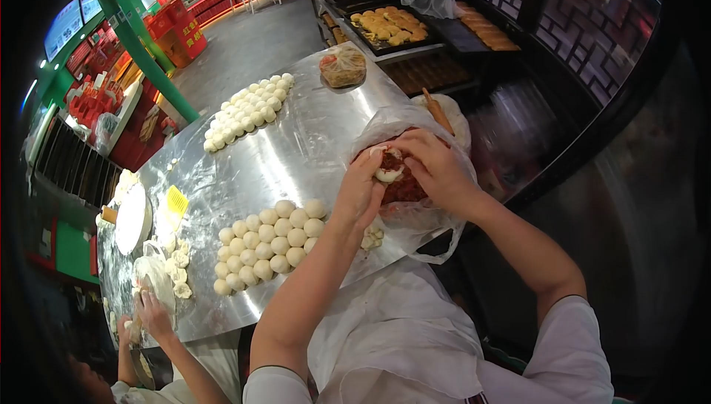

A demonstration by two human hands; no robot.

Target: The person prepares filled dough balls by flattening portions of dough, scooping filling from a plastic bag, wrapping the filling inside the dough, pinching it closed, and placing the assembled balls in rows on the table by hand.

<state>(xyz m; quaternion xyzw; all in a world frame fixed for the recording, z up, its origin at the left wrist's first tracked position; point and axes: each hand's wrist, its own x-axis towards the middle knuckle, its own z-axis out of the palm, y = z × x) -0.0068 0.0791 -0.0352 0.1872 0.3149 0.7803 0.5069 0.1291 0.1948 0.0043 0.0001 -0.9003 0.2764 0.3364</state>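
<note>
A round dough wrapper point(388, 176) with dark red-brown filling point(392, 161) showing in its open top sits between my hands. My left hand point(361, 185) curls around its left side, thumb at the rim. From the right, my right hand point(435, 165) closes its fingers on the rim. Both are just above a large heap of red filling point(404, 191) in a clear plastic bag point(370, 134), which my hands partly hide. Left of my left forearm, rows of smooth dough balls point(264, 234) sit on the metal table point(296, 159).
More white dough balls point(248, 111) and a bagged bundle point(343, 68) lie farther back. A rolling pin point(437, 111) is beyond the filling. At left are a yellow scraper point(177, 201), dough pieces point(180, 263) and a co-worker's hands point(153, 316). Trays of baked pastries point(389, 26) stand behind.
</note>
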